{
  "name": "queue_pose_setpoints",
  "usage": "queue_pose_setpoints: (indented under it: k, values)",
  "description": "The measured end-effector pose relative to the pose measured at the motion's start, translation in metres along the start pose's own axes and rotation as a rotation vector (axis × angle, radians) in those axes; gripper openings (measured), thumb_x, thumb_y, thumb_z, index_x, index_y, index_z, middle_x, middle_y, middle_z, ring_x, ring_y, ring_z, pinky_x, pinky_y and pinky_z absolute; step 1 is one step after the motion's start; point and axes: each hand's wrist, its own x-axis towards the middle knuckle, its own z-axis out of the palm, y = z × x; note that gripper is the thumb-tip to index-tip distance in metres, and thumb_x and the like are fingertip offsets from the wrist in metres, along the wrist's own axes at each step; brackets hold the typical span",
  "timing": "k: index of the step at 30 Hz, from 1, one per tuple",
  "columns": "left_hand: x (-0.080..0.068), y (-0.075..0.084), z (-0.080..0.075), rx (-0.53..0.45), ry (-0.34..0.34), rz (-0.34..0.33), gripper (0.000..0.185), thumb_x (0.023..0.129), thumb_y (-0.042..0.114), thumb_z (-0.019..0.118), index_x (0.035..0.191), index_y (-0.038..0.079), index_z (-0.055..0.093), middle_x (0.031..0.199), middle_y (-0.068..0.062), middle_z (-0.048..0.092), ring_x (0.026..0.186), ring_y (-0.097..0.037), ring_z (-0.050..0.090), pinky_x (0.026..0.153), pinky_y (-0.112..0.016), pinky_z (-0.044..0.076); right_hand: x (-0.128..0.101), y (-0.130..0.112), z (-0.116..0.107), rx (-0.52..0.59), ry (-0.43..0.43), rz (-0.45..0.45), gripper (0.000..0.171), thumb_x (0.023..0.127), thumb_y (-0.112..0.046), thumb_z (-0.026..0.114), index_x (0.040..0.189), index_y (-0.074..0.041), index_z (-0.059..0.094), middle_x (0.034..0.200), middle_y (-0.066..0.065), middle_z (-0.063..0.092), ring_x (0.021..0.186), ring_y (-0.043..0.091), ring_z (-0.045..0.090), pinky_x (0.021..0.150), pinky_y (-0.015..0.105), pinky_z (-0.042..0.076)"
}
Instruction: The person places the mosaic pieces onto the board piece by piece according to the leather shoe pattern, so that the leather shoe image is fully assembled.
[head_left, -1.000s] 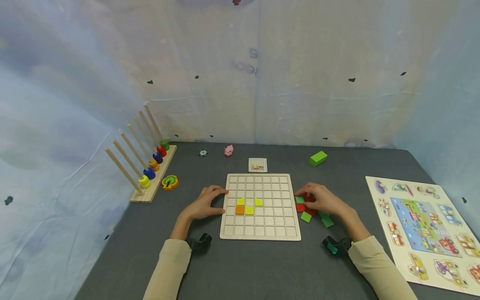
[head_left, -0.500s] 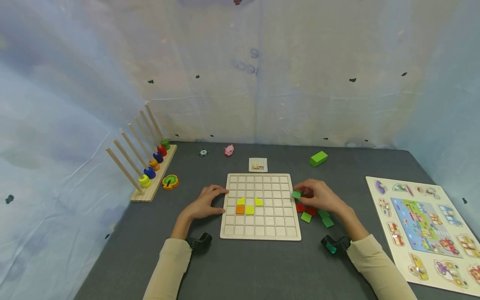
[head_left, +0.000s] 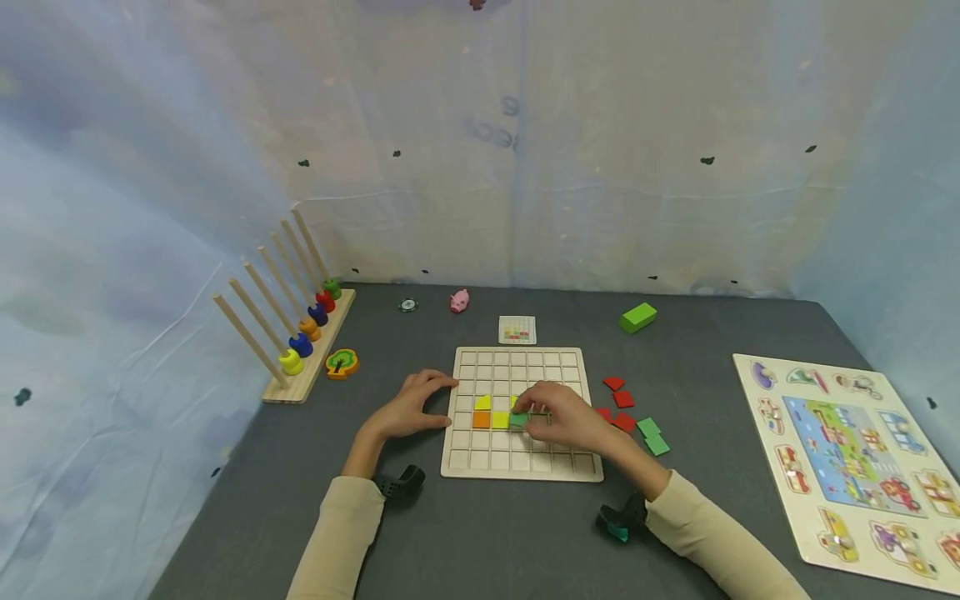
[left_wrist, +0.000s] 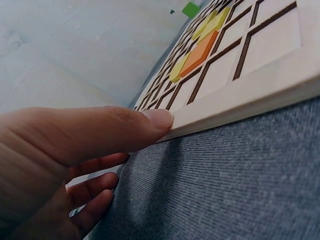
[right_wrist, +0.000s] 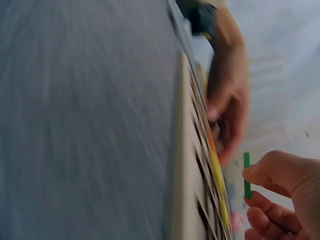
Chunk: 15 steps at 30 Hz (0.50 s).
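My right hand (head_left: 562,415) pinches a green square tile (head_left: 517,420) between thumb and fingers, over the middle of the wooden grid board (head_left: 521,463). In the right wrist view the tile (right_wrist: 247,175) appears edge-on at the fingertips. Just left of it on the board lie an orange square tile (head_left: 481,420) and a yellow square tile (head_left: 500,420). Above these sits a yellow tile with a cut corner (head_left: 482,402); a similar one is partly hidden by the right fingers. My left hand (head_left: 408,407) touches the board's left edge, its thumb (left_wrist: 145,124) on the rim.
Several red tiles (head_left: 623,399) and green tiles (head_left: 657,445) lie right of the board. A pattern card (head_left: 517,330) sits behind it. Around stand a peg stack (head_left: 318,342), tree piece (head_left: 342,364), pink pig (head_left: 459,301), green block (head_left: 638,317) and picture puzzle (head_left: 855,467).
My right hand has picked up the green tile from beside the red ones and carried it left over the board's middle. The left hand has stayed at the board's edge.
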Motion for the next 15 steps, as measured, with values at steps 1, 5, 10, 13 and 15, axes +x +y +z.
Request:
queue_pose_setpoints:
  k: [1, 5, 10, 13, 15]
  values:
    - [0.0, 0.0, 0.0, 0.001, -0.001, 0.001, 0.06, 0.081, 0.021, 0.073, 0.136, 0.014, 0.048, 0.135, -0.01, 0.039, 0.124, -0.031, 0.03, 0.1, -0.055, 0.027, 0.003, -0.004, 0.005, -0.011, -0.005, -0.008, 0.022, 0.08, -0.008, 0.068, 0.101, -0.009, 0.065, 0.097, 0.0, 0.064, 0.08, 0.017, 0.055, 0.072, 0.029, 0.046]
    - [0.0, 0.0, 0.0, 0.002, 0.0, 0.007, 0.06, 0.081, 0.021, 0.073, 0.135, 0.013, 0.049, 0.134, -0.01, 0.04, 0.123, -0.032, 0.031, 0.099, -0.055, 0.028, 0.012, -0.016, 0.022, -0.066, -0.03, -0.05, 0.018, 0.079, -0.011, 0.07, 0.098, -0.012, 0.067, 0.097, -0.002, 0.064, 0.085, 0.013, 0.056, 0.075, 0.026, 0.045]
    - [0.0, 0.001, 0.0, -0.003, 0.0, 0.016, 0.059, 0.081, 0.021, 0.073, 0.134, 0.013, 0.049, 0.133, -0.011, 0.04, 0.122, -0.032, 0.031, 0.099, -0.055, 0.029, 0.018, -0.026, 0.036, -0.134, -0.058, -0.088, 0.015, 0.079, -0.011, 0.07, 0.094, -0.014, 0.069, 0.094, -0.003, 0.062, 0.086, 0.01, 0.054, 0.077, 0.025, 0.045]
    - [-0.001, 0.001, -0.001, -0.009, 0.0, 0.019, 0.059, 0.081, 0.022, 0.073, 0.134, 0.013, 0.049, 0.133, -0.011, 0.04, 0.122, -0.032, 0.031, 0.098, -0.055, 0.029, 0.021, -0.028, 0.041, -0.179, -0.051, -0.116, 0.011, 0.08, -0.015, 0.071, 0.091, -0.016, 0.07, 0.093, -0.003, 0.061, 0.086, 0.01, 0.054, 0.08, 0.026, 0.045]
    - [-0.001, 0.001, -0.001, -0.009, 0.001, 0.02, 0.059, 0.081, 0.022, 0.073, 0.134, 0.012, 0.049, 0.133, -0.011, 0.04, 0.122, -0.032, 0.031, 0.097, -0.055, 0.029, 0.021, -0.028, 0.043, -0.199, -0.036, -0.134, 0.009, 0.081, -0.018, 0.072, 0.089, -0.016, 0.071, 0.093, -0.003, 0.061, 0.087, 0.01, 0.055, 0.081, 0.026, 0.045]
